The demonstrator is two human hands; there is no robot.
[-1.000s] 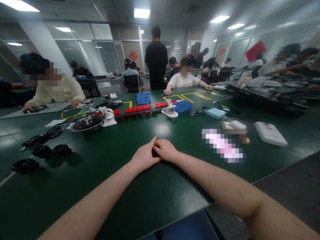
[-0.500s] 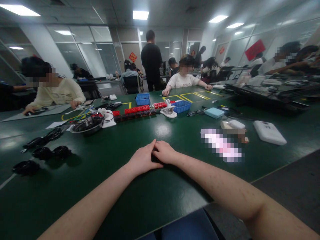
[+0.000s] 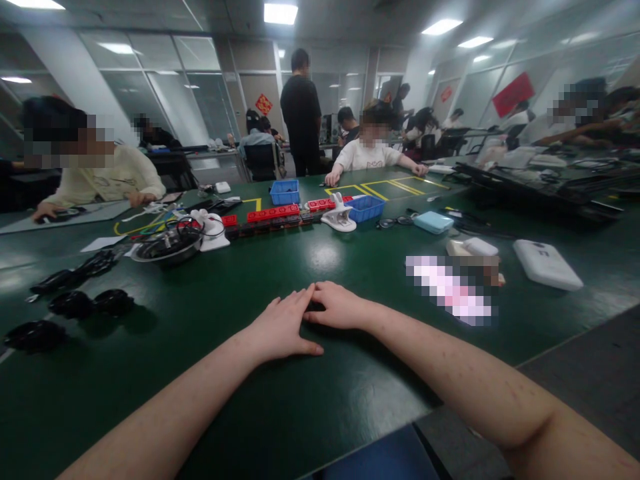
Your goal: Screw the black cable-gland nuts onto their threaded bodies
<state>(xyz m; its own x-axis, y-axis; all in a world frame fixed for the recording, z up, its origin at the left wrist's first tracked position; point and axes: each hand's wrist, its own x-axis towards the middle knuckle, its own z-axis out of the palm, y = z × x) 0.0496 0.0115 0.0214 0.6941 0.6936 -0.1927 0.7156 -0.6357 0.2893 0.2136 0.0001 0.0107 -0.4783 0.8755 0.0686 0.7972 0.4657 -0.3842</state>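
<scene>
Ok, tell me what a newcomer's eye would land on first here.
Probably the bare left hand and right hand, meeting at the fingers near the middle of the green table. Next, likely the bright red strips beyond them, with two blue bins close by.

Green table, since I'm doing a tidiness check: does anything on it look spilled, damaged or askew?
Nothing on the green table plainly looks spilled or damaged; the bright patch in front of the white clip looks like glare. The metal bowl just looks untidy, with dark items and cables heaped in it.
</scene>
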